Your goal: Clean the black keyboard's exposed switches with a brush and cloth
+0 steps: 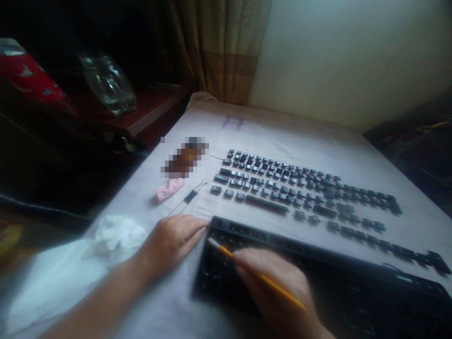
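A black computer keyboard lies across the bed in front of me, with most of its keys off. My right hand holds a small brush with a yellow handle, and its pale tip is over the keyboard's upper left part. At the keyboard's left end, my left hand grips the corner, fingers close together. Beyond the keyboard, loose black keycaps are set out in rows. A wire keycap puller with a dark middle lies near my left hand.
A pink cloth piece lies beside a pixelated brown object. Crumpled white cloth is at the left. A glass jug and a red patterned container stand on a dark wooden table. A curtain hangs behind.
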Motion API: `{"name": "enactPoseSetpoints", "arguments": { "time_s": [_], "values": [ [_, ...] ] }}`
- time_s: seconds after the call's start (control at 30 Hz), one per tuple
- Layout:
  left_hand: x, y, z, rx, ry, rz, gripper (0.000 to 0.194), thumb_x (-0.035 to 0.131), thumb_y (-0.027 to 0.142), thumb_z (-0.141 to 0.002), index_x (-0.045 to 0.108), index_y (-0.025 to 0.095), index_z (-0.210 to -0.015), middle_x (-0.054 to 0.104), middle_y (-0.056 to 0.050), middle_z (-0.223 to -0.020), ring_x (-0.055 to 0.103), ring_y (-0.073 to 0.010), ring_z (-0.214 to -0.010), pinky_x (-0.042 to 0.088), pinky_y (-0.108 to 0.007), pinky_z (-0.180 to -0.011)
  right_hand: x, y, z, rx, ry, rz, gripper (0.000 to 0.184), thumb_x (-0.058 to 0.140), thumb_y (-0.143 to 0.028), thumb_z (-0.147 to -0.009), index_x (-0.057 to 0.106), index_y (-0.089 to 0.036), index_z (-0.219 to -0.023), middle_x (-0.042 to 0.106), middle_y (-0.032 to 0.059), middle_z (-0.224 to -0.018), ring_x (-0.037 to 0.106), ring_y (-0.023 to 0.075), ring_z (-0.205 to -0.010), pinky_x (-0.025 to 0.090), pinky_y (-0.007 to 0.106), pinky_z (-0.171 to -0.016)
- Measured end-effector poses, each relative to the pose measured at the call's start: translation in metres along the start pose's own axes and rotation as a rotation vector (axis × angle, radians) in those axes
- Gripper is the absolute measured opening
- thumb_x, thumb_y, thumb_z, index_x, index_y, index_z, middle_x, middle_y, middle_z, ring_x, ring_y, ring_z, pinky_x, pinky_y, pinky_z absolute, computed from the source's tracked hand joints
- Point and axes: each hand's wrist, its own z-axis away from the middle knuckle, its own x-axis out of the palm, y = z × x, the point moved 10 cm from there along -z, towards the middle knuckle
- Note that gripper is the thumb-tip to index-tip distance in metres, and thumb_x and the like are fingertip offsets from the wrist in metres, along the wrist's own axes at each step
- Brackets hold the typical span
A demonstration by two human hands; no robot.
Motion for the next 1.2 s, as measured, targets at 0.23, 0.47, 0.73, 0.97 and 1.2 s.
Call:
{"name": "enactPoseSetpoints", "arguments": {
  "time_s": [0.23, 0.47, 0.73, 0.97, 1.2],
  "values": [
    [-0.009, -0.004, -0.001, -0.008, 0.052, -0.025, 0.020, 0.050, 0.023, -0.100, 0.068, 0.018, -0.109, 0.077, -0.002, -0.095, 0.073, -0.0135, -0.085, 0.059, -0.025, -0.077, -0.001, 0.003, 0.001, 0.047, 0.002, 0.026, 0.019, 0.064, -0.007, -0.090, 0.075, -0.020, -0.098, 0.082, 0.0043, -0.083, 0.080, 0.0168, -0.070, 0.066, 0.021, -0.069],
    [-0.020, -0.008, -0.002, -0.033, 0.115, -0.092, 0.018, 0.053, 0.023, -0.099, 0.068, 0.021, -0.108, 0.075, -0.001, -0.098, 0.069, -0.0170, -0.093, 0.054, -0.034, -0.085, 0.001, 0.004, 0.004, 0.028, 0.018, 0.106, 0.011, 0.065, -0.013, -0.093, 0.074, -0.018, -0.093, 0.081, 0.0041, -0.078, 0.079, 0.0156, -0.065, 0.065, 0.019, -0.065],
    [-0.022, -0.008, 0.000, -0.024, 0.138, -0.230, 0.022, 0.055, 0.020, -0.096, 0.067, 0.027, -0.113, 0.072, 0.000, -0.117, 0.061, -0.0234, -0.118, 0.038, -0.046, -0.107, -0.002, 0.006, 0.005, 0.056, 0.037, 0.147, 0.009, 0.065, -0.019, -0.095, 0.074, -0.017, -0.093, 0.082, 0.0033, -0.080, 0.080, 0.0143, -0.067, 0.064, 0.015, -0.069],
    [-0.019, -0.015, 0.003, -0.053, 0.119, -0.292, 0.023, 0.057, 0.020, -0.094, 0.066, 0.025, -0.115, 0.068, -0.004, -0.127, 0.051, -0.0280, -0.135, 0.030, -0.054, -0.118, -0.014, 0.003, 0.009, 0.065, 0.063, 0.180, 0.008, 0.067, -0.021, -0.095, 0.073, -0.018, -0.093, 0.082, 0.0033, -0.079, 0.079, 0.0146, -0.066, 0.064, 0.015, -0.067],
    [-0.025, -0.024, 0.005, -0.081, 0.143, -0.358, 0.021, 0.057, 0.022, -0.095, 0.066, 0.026, -0.114, 0.068, -0.005, -0.127, 0.052, -0.0292, -0.134, 0.032, -0.056, -0.116, 0.000, -0.012, 0.003, -0.088, -0.072, 0.211, 0.019, 0.060, -0.026, -0.100, 0.071, -0.016, -0.088, 0.079, 0.0036, -0.071, 0.076, 0.0143, -0.057, 0.062, 0.018, -0.058]
  ]
}}
